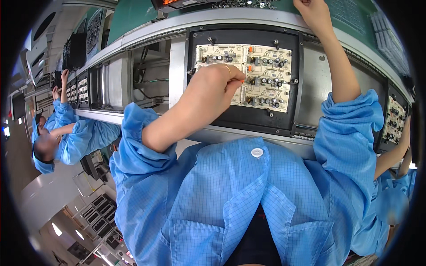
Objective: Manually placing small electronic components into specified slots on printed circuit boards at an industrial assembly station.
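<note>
Fingers first: we saw the left hand (211,88) pinching a tiny orange part (242,81) at the circuit panel (265,93), centre frame; upper right, the right hand (314,12) was curled, its contents beyond telling! A loose pinch, we reckoned, could have dropped the part among the capacitors (265,80); farther out, a black carrier (248,33) held the panel

The left forearm (171,126) slants up to mid-frame, the left hand (213,88) bent downward, thumb (231,90) and forefinger (236,74) pinched together. The right forearm (341,66) stretches to the upper right, its right hand (316,17) partly cut off.
</note>
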The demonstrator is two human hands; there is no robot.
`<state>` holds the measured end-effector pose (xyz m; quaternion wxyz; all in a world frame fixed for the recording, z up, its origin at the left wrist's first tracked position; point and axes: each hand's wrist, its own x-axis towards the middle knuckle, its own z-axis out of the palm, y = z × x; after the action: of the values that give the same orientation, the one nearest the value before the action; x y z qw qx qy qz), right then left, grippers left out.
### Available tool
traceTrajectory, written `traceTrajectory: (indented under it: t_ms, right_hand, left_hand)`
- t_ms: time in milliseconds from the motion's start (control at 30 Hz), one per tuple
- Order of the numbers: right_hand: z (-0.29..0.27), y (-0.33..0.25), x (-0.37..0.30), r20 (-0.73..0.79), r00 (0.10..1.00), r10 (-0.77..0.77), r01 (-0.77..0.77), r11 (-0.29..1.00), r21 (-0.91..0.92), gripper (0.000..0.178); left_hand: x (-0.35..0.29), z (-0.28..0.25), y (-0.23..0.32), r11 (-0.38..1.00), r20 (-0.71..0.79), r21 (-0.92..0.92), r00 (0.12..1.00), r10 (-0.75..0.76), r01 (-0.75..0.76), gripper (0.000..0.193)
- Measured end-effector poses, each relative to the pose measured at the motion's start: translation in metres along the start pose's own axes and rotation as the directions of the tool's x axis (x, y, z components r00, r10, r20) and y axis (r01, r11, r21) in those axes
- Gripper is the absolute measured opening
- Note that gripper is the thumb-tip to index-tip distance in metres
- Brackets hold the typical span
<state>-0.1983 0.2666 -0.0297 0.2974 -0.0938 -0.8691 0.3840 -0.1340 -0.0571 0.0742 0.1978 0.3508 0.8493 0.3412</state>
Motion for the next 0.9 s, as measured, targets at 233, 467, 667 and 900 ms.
traceTrajectory:
  t_ms: [233, 467, 667, 900]
  right_hand:
    - [-0.007, 0.004, 0.002, 0.049, 0.986, 0.162, -0.167, 0.978, 0.123, 0.017]
    - [-0.001, 0.007, 0.001, 0.039, 0.985, 0.167, -0.172, 0.963, 0.208, 0.018]
    - [-0.002, -0.003, 0.001, 0.042, 0.983, 0.176, -0.181, 0.943, 0.28, 0.019]
    - [0.004, 0.007, 0.003, 0.012, 0.988, 0.153, -0.15, 0.943, 0.298, 0.02]
  left_hand:
    - [-0.007, 0.024, 0.003, 0.999, -0.005, 0.022, 0.999, -0.033, 0.033, 0.01]
    - [-0.005, 0.028, 0.006, 0.982, 0.009, 0.184, 0.999, 0.044, -0.045, 0.008]
    - [-0.004, 0.029, 0.007, 0.97, 0.056, 0.24, 0.998, 0.029, -0.042, 0.009]
    - [-0.002, 0.03, 0.006, 0.971, 0.086, 0.228, 0.995, 0.057, -0.076, 0.009]
